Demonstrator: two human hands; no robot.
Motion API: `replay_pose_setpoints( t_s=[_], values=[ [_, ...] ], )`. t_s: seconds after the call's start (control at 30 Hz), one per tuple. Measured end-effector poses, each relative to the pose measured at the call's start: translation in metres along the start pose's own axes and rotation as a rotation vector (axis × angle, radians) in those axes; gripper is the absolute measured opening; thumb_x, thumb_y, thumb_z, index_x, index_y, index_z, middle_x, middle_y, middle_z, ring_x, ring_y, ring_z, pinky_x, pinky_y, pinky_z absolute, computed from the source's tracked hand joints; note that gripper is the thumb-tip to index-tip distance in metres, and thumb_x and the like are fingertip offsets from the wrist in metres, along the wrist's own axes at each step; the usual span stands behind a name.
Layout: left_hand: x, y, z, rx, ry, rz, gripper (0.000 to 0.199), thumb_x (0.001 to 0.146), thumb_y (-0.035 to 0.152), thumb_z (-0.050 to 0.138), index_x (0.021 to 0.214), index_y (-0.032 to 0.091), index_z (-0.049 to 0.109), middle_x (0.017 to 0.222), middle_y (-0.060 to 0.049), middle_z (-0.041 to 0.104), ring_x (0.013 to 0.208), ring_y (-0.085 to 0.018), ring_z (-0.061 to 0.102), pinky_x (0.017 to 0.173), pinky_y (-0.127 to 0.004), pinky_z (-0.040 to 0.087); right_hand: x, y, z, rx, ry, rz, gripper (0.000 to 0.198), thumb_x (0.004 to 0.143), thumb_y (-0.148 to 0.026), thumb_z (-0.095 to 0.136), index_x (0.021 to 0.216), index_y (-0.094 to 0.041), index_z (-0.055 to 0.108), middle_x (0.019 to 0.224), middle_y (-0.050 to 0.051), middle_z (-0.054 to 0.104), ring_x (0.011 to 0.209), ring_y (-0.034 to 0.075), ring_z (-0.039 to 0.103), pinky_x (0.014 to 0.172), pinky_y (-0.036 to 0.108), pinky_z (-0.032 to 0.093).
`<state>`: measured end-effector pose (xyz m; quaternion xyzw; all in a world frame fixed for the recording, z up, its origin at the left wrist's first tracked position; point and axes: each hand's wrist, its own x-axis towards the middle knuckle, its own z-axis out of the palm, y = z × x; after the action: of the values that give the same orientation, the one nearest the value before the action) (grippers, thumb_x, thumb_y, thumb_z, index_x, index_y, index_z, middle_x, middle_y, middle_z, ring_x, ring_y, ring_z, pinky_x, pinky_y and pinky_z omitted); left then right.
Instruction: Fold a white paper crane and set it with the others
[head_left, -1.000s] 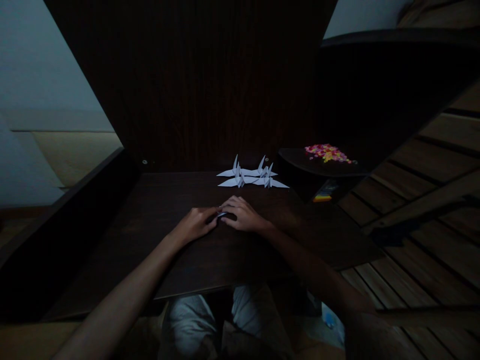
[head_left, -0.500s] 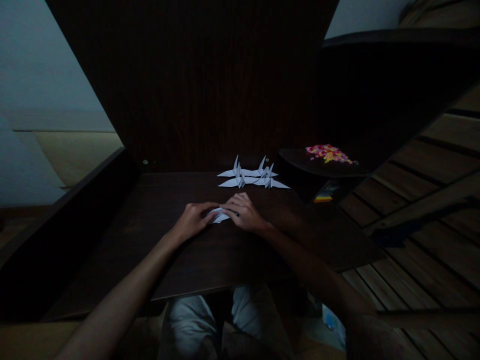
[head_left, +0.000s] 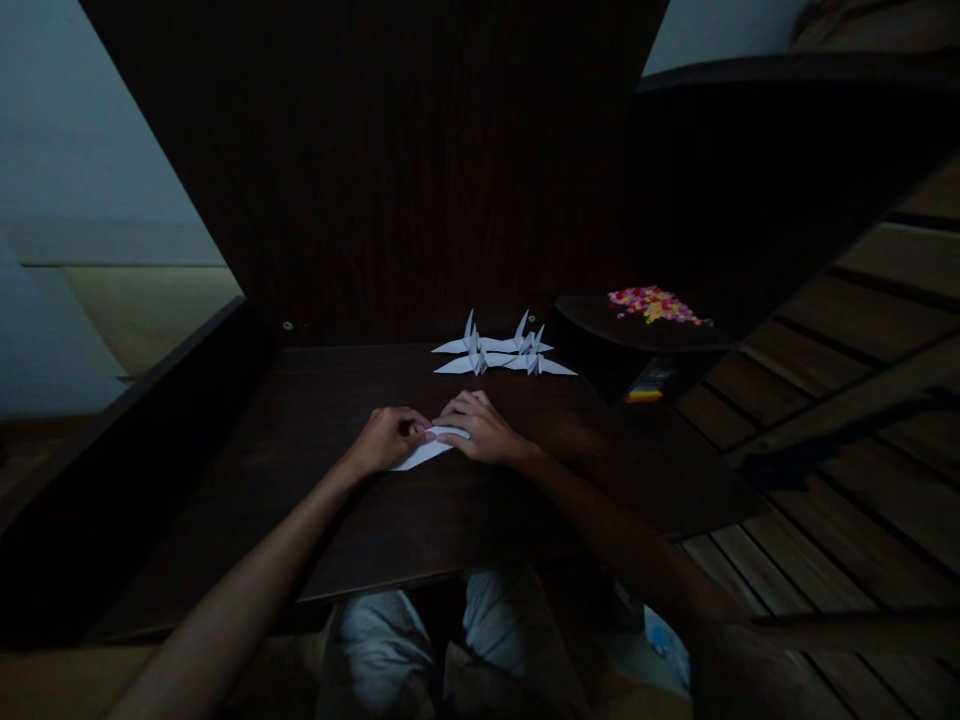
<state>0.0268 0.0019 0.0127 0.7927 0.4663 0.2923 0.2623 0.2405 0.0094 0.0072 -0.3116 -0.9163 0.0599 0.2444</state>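
A folded piece of white paper (head_left: 417,456) lies on the dark wooden desk top, partly covered by my fingers. My left hand (head_left: 390,437) is closed on its left part, thumb and fingers pinching near the upper edge. From the other side my right hand (head_left: 476,425) grips the same paper, its thumb on the near face and its fingers curled over the far edge. Beyond my hands several white origami cranes (head_left: 487,358) stand close together near the back panel, untouched.
A small corner shelf (head_left: 585,318) on the right holds a heap of pink, red and yellow bits (head_left: 654,304). Under it is a colourful stack (head_left: 646,390). The desk's raised left side (head_left: 135,430) and tall back panel (head_left: 390,180) enclose the surface. Wooden slats (head_left: 840,480) lie to the right.
More of the white paper shows now, sticking out toward the lower left beneath my left hand. My fingers have shifted along it, and the cranes stay in place.
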Motion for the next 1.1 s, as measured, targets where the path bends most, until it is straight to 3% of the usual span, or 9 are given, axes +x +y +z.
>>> replay_pose_setpoints(
  t_s=[0.1, 0.3, 0.5, 1.1],
  values=[
    [0.0002, 0.001, -0.0006, 0.071, 0.007, 0.065, 0.018, 0.074, 0.035, 0.067, 0.08, 0.02, 0.075, 0.076, -0.003, 0.07, 0.067, -0.016, 0.063, 0.063, -0.026, 0.048, 0.0001, -0.0002, -0.0002, 0.028, -0.001, -0.009, 0.026, 0.091, -0.038, 0.058, 0.105, -0.02, 0.071, 0.1, 0.007, 0.067, 0.098, 0.02, 0.053, 0.086, 0.037, 0.033],
    [0.0003, -0.002, 0.0015, 0.076, 0.017, 0.076, 0.015, 0.074, 0.032, 0.069, 0.082, 0.02, 0.074, 0.077, -0.003, 0.068, 0.068, -0.016, 0.062, 0.065, -0.026, 0.048, -0.0001, 0.0001, -0.0039, 0.042, -0.026, -0.01, 0.042, 0.078, -0.048, 0.071, 0.109, -0.019, 0.069, 0.102, 0.007, 0.067, 0.098, 0.021, 0.052, 0.086, 0.038, 0.033],
    [-0.0004, 0.0014, 0.0008, 0.049, 0.001, 0.084, 0.016, 0.078, 0.03, 0.065, 0.082, 0.018, 0.074, 0.077, -0.004, 0.067, 0.066, -0.015, 0.06, 0.063, -0.026, 0.047, 0.0003, 0.0023, 0.0003, -0.02, -0.021, -0.043, 0.033, 0.087, -0.04, 0.063, 0.111, -0.02, 0.069, 0.1, 0.008, 0.066, 0.097, 0.021, 0.052, 0.084, 0.037, 0.034],
    [-0.0027, 0.007, -0.0036, 0.058, -0.03, 0.064, 0.015, 0.075, 0.026, 0.063, 0.084, 0.017, 0.071, 0.079, -0.002, 0.067, 0.068, -0.015, 0.06, 0.064, -0.025, 0.047, 0.0025, -0.0025, 0.0038, -0.021, 0.02, -0.003, 0.025, 0.082, -0.035, 0.07, 0.099, -0.017, 0.067, 0.097, 0.007, 0.064, 0.094, 0.021, 0.051, 0.083, 0.037, 0.032]
  ],
)
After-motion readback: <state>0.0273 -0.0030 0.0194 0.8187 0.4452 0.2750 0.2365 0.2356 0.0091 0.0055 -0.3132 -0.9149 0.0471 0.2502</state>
